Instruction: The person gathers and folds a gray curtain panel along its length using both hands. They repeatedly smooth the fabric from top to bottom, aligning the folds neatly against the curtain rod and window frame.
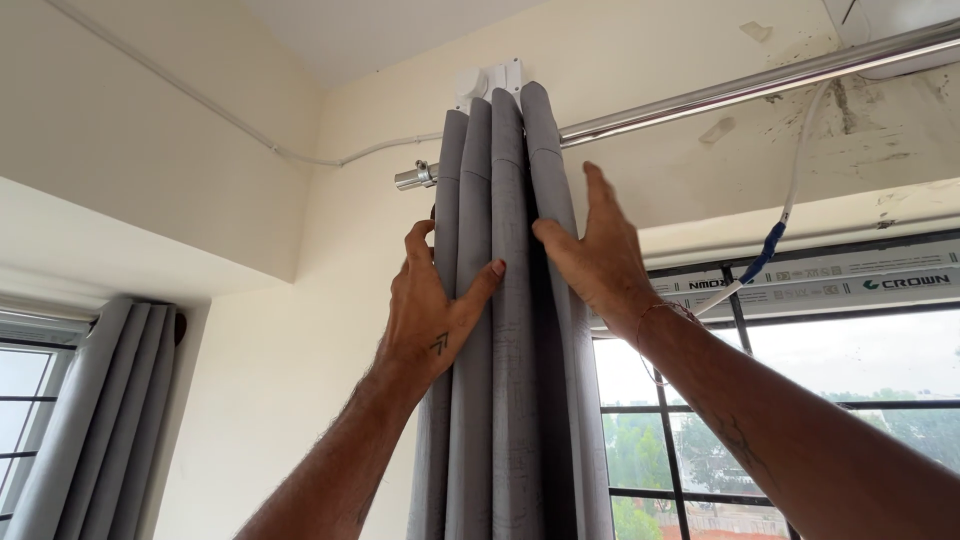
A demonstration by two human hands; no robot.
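Reaching up, we are working both hands on a grey curtain bunched into tight vertical pleats below the end of a shiny metal curtain rod. Our left hand is gripping the left pleats loosely, thumb pressing across the front fold, fingers curling behind the fabric, so it is partly closed around the folds. Our right hand is lying flat and open against the right pleats, fingers stretched upward, thumb touching the fold, nothing clasped. The curtain is hanging from the rod's left end, close to the room corner, its top standing just above the rod by a white bracket. A white cable with blue tape is dropping from the ceiling to the right of our right hand. Behind the right forearm a barred window is showing trees. A second grey curtain is hanging far left, well apart, beside another window.
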